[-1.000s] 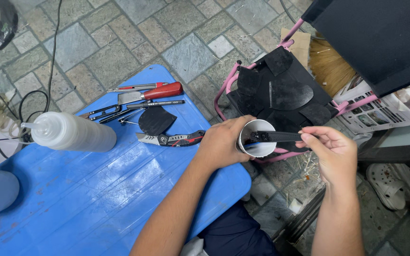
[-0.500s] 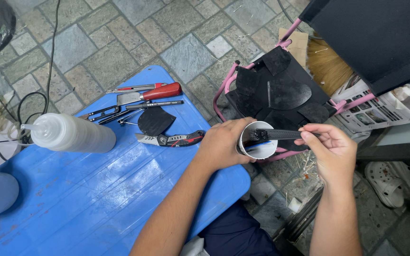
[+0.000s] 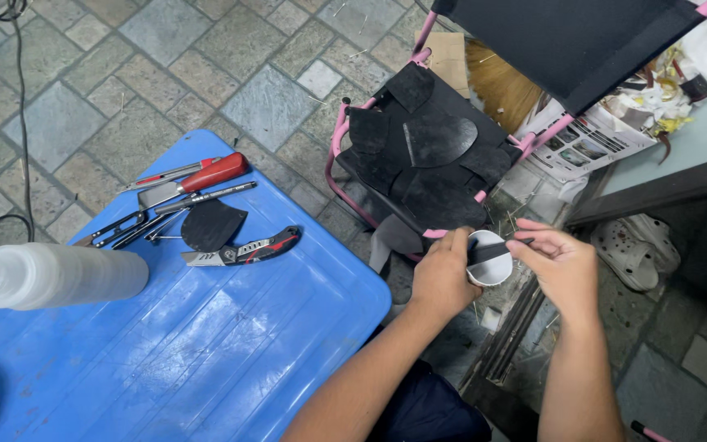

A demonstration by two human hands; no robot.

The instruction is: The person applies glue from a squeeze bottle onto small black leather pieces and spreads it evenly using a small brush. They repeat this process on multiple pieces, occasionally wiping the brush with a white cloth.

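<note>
Left hand [image 3: 445, 277] is gripping a small white cup [image 3: 490, 263]; right hand [image 3: 562, 266], at three o'clock, is pinching a dark brush [image 3: 493, 248] dipping inside. Black pieces [image 3: 427, 160] are waiting at twelve o'clock, seemingly uncoated.

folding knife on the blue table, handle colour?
Red and black handle on the folding knife, lying beside the black patch. Head view, the only one.

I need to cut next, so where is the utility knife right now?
In the head view the utility knife lies on the blue table near its far edge, just right of the black patch and well left of both hands.
</note>
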